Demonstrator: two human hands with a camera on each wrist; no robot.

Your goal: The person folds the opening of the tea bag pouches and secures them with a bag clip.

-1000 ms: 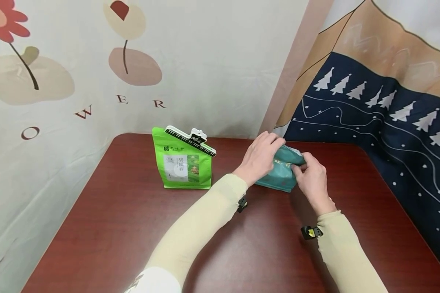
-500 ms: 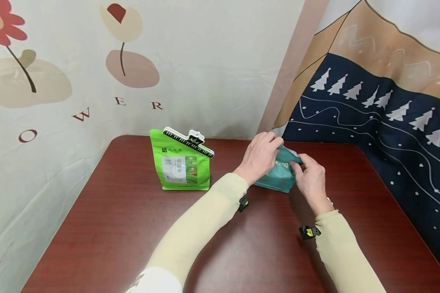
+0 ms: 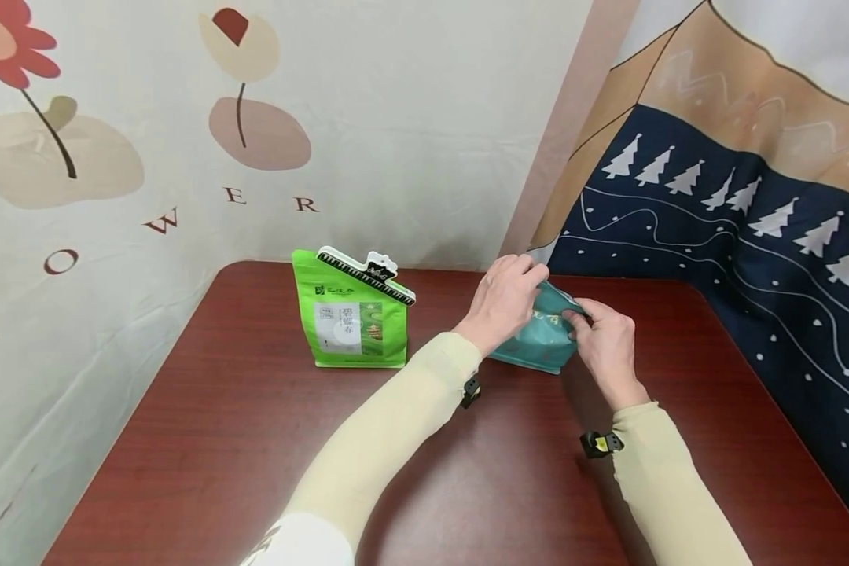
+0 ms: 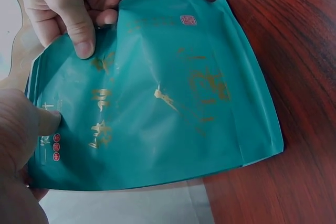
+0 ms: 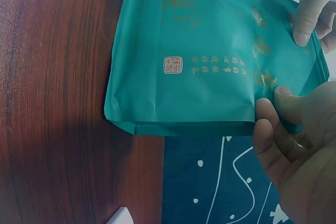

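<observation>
Both left hand (image 3: pixel 501 303) and right hand (image 3: pixel 608 346) pinch a boxy teal plastic pouch (image 4: pixel 178 85), apparently mid-fold; next needs even pressure.

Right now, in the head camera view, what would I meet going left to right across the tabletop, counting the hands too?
Lime-green stand-up pouch, left hand, teal pouch with gold lettering, right hand.

Bkdrop (image 3: pixel 410 102): O W E R | grn bag (image 3: pixel 354 314) lbl (image 3: pixel 337 328): 碧螺春 | teal bag (image 4: pixel 163 77): gold chars (image 4: pixel 101 99) (too blurry)
</observation>
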